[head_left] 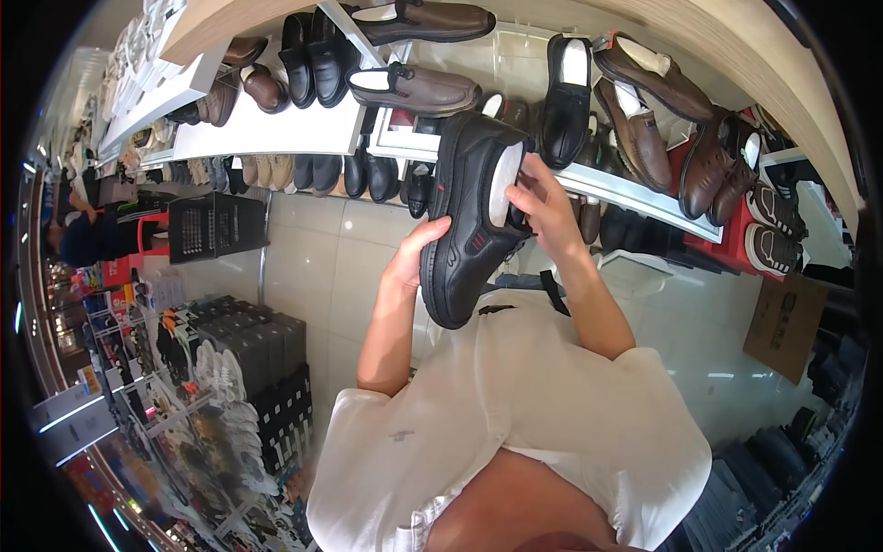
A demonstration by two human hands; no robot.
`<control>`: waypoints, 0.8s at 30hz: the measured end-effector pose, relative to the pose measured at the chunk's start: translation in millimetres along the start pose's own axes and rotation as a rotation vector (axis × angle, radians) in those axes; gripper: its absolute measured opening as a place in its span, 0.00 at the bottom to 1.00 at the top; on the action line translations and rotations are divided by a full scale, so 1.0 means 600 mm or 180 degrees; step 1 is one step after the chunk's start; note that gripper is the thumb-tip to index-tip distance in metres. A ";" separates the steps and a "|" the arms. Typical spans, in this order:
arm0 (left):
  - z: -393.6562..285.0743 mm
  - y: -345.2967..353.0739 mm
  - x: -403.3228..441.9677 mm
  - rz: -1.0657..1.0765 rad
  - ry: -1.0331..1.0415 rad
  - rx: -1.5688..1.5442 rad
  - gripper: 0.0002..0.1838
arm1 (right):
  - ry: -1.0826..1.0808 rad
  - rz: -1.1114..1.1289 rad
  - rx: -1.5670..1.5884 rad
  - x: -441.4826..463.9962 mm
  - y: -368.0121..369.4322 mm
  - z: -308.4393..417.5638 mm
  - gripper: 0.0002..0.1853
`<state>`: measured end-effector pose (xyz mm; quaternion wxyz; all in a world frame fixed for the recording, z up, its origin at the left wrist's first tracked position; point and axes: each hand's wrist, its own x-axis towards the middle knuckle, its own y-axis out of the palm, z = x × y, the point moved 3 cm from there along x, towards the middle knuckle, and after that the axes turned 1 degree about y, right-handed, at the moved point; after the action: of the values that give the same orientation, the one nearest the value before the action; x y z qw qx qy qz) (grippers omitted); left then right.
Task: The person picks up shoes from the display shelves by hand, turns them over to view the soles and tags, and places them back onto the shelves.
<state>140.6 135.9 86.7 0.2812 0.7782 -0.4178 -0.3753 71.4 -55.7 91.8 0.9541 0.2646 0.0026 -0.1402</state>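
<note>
Both of my hands hold a black leather shoe [471, 216] in front of my chest, turned up on its long side with the thick sole edge toward the left. My left hand [412, 256] grips the sole edge near the toe, its thumb on the side and the other fingers hidden behind. My right hand [544, 204] is closed around the opening, thumb at the collar by the white stuffing [506, 184] inside. Small red marks show on the shoe's side. Just beyond it, a brown slip-on shoe [418, 89] and a black loafer [566, 106] rest on the display.
A white-edged shelf [635, 198] with brown and black shoes runs across ahead. At left stand a black crate [216, 227], stacked dark boxes [248, 336] and a rack of pale shoes [225, 386]. A cardboard box [785, 324] is at right. Another person [87, 235] is far left.
</note>
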 end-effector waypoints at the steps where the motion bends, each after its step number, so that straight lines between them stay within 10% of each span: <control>1: 0.005 -0.001 -0.003 0.0000 -0.0038 0.0003 0.30 | 0.0345 0.0089 0.0432 -0.008 0.012 0.007 0.41; 11: 0.022 -0.015 0.027 -0.0097 -0.0233 -0.0189 0.27 | 0.0022 -0.0786 -0.0107 -0.006 0.026 0.011 0.54; 13: -0.008 0.010 0.039 -0.1132 0.0489 0.2237 0.31 | -0.0251 -0.1017 -0.0181 -0.007 0.028 0.020 0.55; 17: -0.012 0.035 0.051 -0.0922 0.1086 0.2643 0.41 | -0.0602 -0.1286 -0.1300 -0.002 0.027 0.010 0.55; 24: -0.030 0.058 0.044 -0.0673 0.0641 0.1921 0.42 | -0.0192 -0.0767 -0.0843 -0.004 0.025 0.000 0.58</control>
<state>149.6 98.3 113.7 0.0374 0.8985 -0.3972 -0.1830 73.4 -42.4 99.5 0.9566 0.1301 0.0241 -0.2597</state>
